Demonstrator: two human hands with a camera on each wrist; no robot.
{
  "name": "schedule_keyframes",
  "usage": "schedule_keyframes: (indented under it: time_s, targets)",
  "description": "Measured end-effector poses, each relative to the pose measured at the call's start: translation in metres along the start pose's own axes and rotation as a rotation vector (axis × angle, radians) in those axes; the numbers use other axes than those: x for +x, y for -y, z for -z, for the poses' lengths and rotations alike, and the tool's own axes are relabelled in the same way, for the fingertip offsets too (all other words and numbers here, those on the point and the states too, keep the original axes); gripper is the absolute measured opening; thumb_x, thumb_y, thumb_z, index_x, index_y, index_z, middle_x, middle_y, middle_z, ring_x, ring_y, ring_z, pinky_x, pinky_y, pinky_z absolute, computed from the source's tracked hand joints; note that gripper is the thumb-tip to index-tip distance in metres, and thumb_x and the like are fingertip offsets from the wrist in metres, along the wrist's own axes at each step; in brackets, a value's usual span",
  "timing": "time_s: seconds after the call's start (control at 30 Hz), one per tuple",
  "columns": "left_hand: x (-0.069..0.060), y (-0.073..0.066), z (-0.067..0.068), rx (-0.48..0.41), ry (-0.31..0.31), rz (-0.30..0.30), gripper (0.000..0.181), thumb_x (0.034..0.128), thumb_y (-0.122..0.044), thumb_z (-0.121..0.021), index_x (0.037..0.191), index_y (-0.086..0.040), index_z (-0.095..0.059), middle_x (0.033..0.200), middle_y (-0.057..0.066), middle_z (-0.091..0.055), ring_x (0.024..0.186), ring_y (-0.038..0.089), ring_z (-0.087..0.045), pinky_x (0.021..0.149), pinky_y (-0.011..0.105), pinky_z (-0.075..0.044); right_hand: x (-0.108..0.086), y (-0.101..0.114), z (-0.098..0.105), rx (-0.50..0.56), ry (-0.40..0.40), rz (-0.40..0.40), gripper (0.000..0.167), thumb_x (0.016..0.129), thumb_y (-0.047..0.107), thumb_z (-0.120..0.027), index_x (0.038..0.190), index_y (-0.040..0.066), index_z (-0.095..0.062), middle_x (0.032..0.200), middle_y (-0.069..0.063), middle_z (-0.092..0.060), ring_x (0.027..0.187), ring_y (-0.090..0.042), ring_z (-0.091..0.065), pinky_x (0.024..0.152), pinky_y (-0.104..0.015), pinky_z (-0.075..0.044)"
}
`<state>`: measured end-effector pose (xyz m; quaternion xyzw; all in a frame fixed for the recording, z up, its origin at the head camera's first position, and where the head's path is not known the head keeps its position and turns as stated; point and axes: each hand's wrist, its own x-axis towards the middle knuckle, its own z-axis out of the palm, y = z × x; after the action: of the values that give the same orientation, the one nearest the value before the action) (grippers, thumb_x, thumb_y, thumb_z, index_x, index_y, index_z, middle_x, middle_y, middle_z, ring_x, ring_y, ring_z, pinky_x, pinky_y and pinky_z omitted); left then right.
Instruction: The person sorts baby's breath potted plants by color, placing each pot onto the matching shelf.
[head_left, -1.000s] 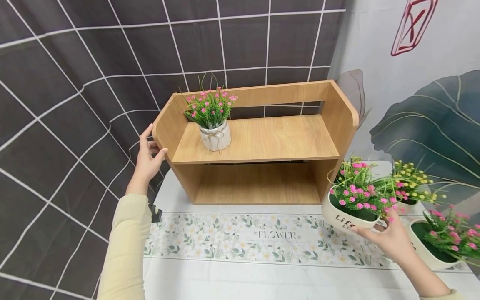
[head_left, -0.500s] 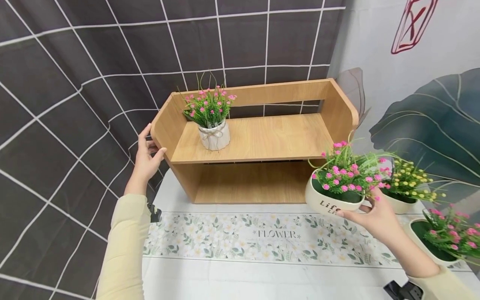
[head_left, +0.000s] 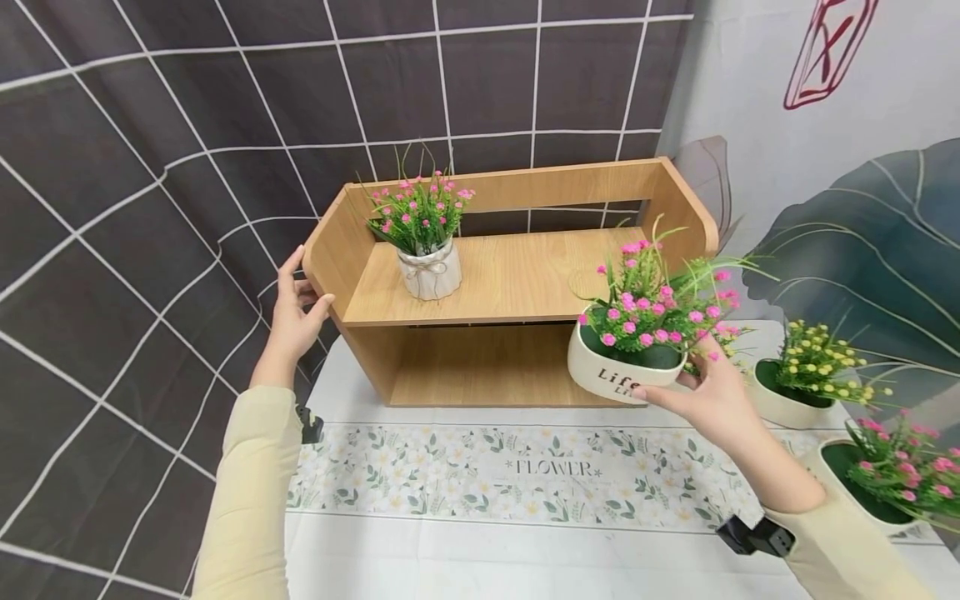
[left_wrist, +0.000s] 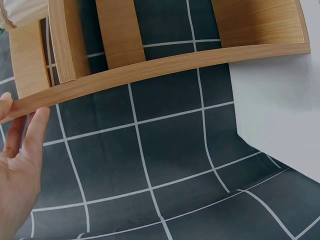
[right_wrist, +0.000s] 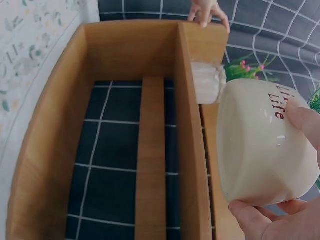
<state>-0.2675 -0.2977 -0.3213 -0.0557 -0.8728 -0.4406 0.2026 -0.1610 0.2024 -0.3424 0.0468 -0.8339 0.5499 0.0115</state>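
Note:
A cream oval pot lettered "Life" (head_left: 611,372), with pink flowers and grass, hangs in front of the right part of the wooden shelf (head_left: 517,279). My right hand (head_left: 712,400) grips its right side, thumb on the front. In the right wrist view the fingers curl round the pot (right_wrist: 265,150), off any surface. My left hand (head_left: 294,321) holds the shelf's left side panel; the left wrist view shows fingers and thumb (left_wrist: 22,165) on either side of the panel edge (left_wrist: 165,65). A white pot with a twine bow (head_left: 431,275) and pink flowers stands on the upper board's left.
Right of the shelf, a yellow-flowered cream pot (head_left: 795,408) and a pink-flowered one (head_left: 862,500) stand on the white table (head_left: 450,558). A floral runner (head_left: 555,492) lies before the shelf. A dark gridded cloth (head_left: 112,275) hangs behind and left.
My right hand has carried the "Life" pot leftward and upward, from near the other pots to in front of the shelf. The left hand stays on the side panel.

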Motion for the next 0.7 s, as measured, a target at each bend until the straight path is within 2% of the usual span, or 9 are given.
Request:
schedule_keyframes:
  time_s: [0.07, 0.13, 0.2, 0.27, 0.37, 0.43, 0.5, 0.67, 0.7]
  targets:
    - [0.000, 0.000, 0.000, 0.007, 0.002, -0.002, 0.076, 0.0929, -0.002, -0.054, 0.151, -0.022, -0.010, 0.123, 0.028, -0.048, 0.112, 0.042, -0.053, 0.082, 0.040, -0.055, 0.003, 0.007, -0.002, 0.004, 0.008, 0.005, 0.093, 0.080, 0.018, -0.076, 0.151, 0.012, -0.016, 0.148, -0.026, -0.030, 0.128, -0.051, -0.038, 0.078, -0.008, -0.047]
    - [0.000, 0.001, 0.000, 0.008, -0.002, -0.004, 0.075, 0.0929, -0.001, -0.054, 0.151, -0.022, -0.011, 0.122, 0.028, -0.048, 0.112, 0.041, -0.053, 0.080, 0.034, -0.056, 0.007, 0.014, -0.005, -0.021, 0.005, 0.014, 0.087, 0.080, 0.020, -0.076, 0.148, 0.008, -0.023, 0.142, -0.024, -0.038, 0.122, -0.043, -0.049, 0.078, -0.010, -0.048]
    - [0.000, 0.001, 0.000, 0.008, -0.006, -0.006, 0.075, 0.0929, 0.000, -0.053, 0.151, -0.022, -0.011, 0.121, 0.028, -0.048, 0.111, 0.041, -0.053, 0.077, 0.024, -0.054, 0.012, 0.020, -0.008, -0.064, -0.010, 0.023, 0.077, 0.080, 0.023, -0.077, 0.141, 0.004, -0.034, 0.131, -0.021, -0.049, 0.108, -0.026, -0.061, 0.074, -0.012, -0.049]
    - [0.001, 0.001, 0.000, 0.011, -0.010, -0.008, 0.075, 0.0930, 0.001, -0.053, 0.151, -0.023, -0.011, 0.121, 0.027, -0.048, 0.111, 0.041, -0.054, 0.075, 0.021, -0.052, 0.018, 0.024, -0.012, -0.061, -0.017, 0.041, 0.071, 0.080, 0.022, -0.077, 0.136, 0.001, -0.039, 0.123, -0.019, -0.053, 0.095, -0.007, -0.062, 0.073, -0.012, -0.050]
    - [0.001, 0.001, -0.001, 0.010, -0.012, -0.010, 0.075, 0.0932, 0.001, -0.052, 0.151, -0.025, -0.011, 0.122, 0.027, -0.048, 0.112, 0.041, -0.053, 0.081, 0.036, -0.055, 0.030, 0.028, -0.018, -0.039, -0.039, 0.079, 0.070, 0.079, 0.018, -0.078, 0.135, 0.000, -0.041, 0.122, -0.019, -0.055, 0.086, 0.007, -0.055, 0.072, -0.011, -0.050]
    - [0.001, 0.001, -0.001, 0.010, -0.010, -0.008, 0.075, 0.0935, 0.001, -0.051, 0.151, -0.025, -0.010, 0.123, 0.028, -0.047, 0.112, 0.041, -0.053, 0.084, 0.049, -0.053, 0.038, 0.028, -0.022, -0.009, -0.045, 0.098, 0.074, 0.079, 0.015, -0.077, 0.139, -0.001, -0.037, 0.126, -0.020, -0.054, 0.092, 0.005, -0.055, 0.076, -0.010, -0.049]
    - [0.001, 0.001, -0.001, 0.008, -0.010, -0.008, 0.075, 0.0934, 0.001, -0.051, 0.151, -0.024, -0.010, 0.123, 0.028, -0.047, 0.113, 0.042, -0.053, 0.083, 0.042, -0.054, 0.045, 0.028, -0.026, -0.001, -0.055, 0.104, 0.076, 0.078, 0.015, -0.078, 0.140, 0.000, -0.035, 0.127, -0.021, -0.054, 0.098, -0.007, -0.059, 0.077, -0.009, -0.048]
    - [0.000, 0.000, -0.001, 0.014, -0.009, 0.008, 0.076, 0.0934, 0.001, -0.051, 0.151, -0.026, -0.010, 0.124, 0.027, -0.048, 0.112, 0.040, -0.053, 0.081, 0.035, -0.053, 0.063, 0.030, -0.037, 0.011, -0.075, 0.138, 0.074, 0.078, 0.014, -0.078, 0.139, 0.000, -0.037, 0.124, -0.022, -0.057, 0.103, -0.021, -0.062, 0.077, -0.012, -0.049]
    - [0.000, 0.000, -0.002, 0.014, -0.007, 0.012, 0.076, 0.0935, 0.001, -0.051, 0.151, -0.026, -0.010, 0.124, 0.027, -0.048, 0.112, 0.040, -0.053, 0.082, 0.039, -0.052, 0.066, 0.031, -0.038, 0.007, -0.080, 0.144, 0.074, 0.078, 0.014, -0.078, 0.138, 0.000, -0.037, 0.124, -0.022, -0.057, 0.102, -0.021, -0.062, 0.077, -0.014, -0.050]
